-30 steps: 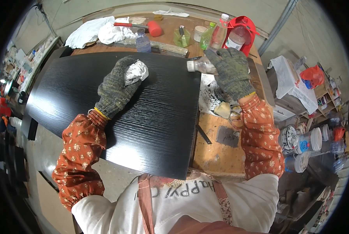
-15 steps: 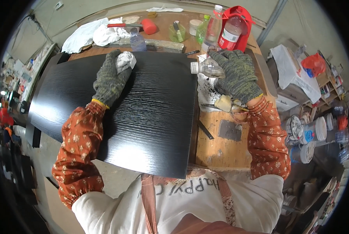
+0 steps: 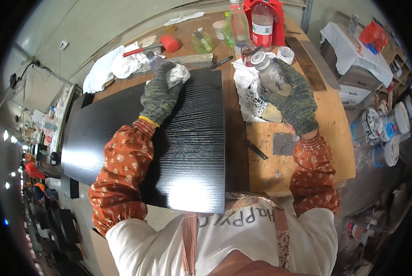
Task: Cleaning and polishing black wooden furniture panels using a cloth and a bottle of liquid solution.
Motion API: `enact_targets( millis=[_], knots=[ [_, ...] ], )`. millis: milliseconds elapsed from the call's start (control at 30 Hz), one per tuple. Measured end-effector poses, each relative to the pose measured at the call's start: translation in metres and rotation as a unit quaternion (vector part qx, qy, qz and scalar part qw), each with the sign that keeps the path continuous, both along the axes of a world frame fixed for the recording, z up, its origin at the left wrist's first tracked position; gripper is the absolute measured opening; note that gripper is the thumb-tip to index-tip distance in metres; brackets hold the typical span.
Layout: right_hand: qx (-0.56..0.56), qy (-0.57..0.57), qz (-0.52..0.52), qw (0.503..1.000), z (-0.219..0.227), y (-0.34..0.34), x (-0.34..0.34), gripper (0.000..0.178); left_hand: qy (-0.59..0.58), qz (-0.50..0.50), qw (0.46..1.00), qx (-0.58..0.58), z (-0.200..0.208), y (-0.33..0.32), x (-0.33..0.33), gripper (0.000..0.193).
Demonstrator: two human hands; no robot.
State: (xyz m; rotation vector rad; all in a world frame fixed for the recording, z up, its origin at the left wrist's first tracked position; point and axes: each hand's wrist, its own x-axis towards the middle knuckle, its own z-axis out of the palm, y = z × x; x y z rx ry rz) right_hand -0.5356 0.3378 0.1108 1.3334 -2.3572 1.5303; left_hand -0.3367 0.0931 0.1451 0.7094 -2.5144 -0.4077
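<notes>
The wooden tabletop (image 3: 236, 156) carries a big black board (image 3: 194, 133). Both arms reach forward. The left hand (image 3: 162, 95) is by the board's far edge, and the right hand (image 3: 298, 99) is off to its right. The right hand curls around a clear bottle (image 3: 274, 77), its white cap pointing away. The left hand hugs a crumpled white wad (image 3: 179, 75).

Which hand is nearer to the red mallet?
Left. The left hand is on the person's side of the red mallet, over the black panel; the right hand, holding a clear bottle, is farther off, to the mallet's right.
</notes>
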Motion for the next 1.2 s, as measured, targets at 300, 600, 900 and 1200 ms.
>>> enact_targets(
  millis=[300,600,900,1200],
  knots=[
    [-0.083,-0.047,-0.043,0.995,-0.015,0.020,0.019,0.065,0.040,-0.202,0.975,0.082,-0.014,0.029,-0.040,0.047],
    [-0.096,-0.109,-0.092,0.985,-0.019,0.035,0.022,0.066,0.058,-0.256,0.965,0.025,-0.012,0.049,-0.041,0.048],
    [-0.095,-0.064,-0.091,0.989,-0.021,0.028,0.024,0.066,0.129,-0.247,0.956,0.087,-0.019,0.029,-0.023,0.043],
    [-0.112,-0.112,-0.049,0.986,-0.023,0.024,0.026,0.066,0.027,0.105,0.992,-0.058,-0.010,-0.069,0.042,0.042]
  ],
)
